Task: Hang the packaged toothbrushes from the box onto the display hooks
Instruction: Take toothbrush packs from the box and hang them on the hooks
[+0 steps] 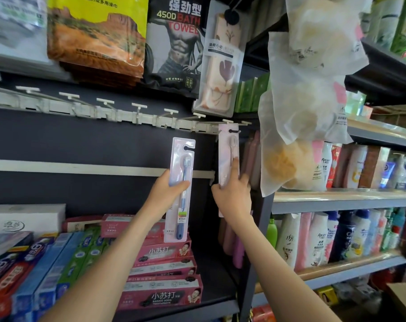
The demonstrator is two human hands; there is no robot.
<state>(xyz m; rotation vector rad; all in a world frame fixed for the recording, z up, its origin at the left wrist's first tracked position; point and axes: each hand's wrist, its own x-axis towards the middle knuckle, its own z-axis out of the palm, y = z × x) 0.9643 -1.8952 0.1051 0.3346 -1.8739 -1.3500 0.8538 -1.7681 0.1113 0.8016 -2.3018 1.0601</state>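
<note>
My left hand point(167, 194) grips a packaged blue toothbrush point(182, 168) upright, its hang hole just below the row of white display hooks point(139, 106) on the dark back panel. My right hand point(232, 191) holds a packaged pink toothbrush point(226, 149) by its lower half, the forefinger stretched up along its front. That pack's hole sits on the hook point(234, 130) at the right end of the row. More pink packs hang behind it, partly hidden. The box is not in view.
Toothpaste cartons point(164, 270) are stacked on the shelf below. Bath towel packs point(174, 43) hang above the hooks. Bagged sponges point(308, 101) hang close on the right, in front of shelves of bottles point(336, 238).
</note>
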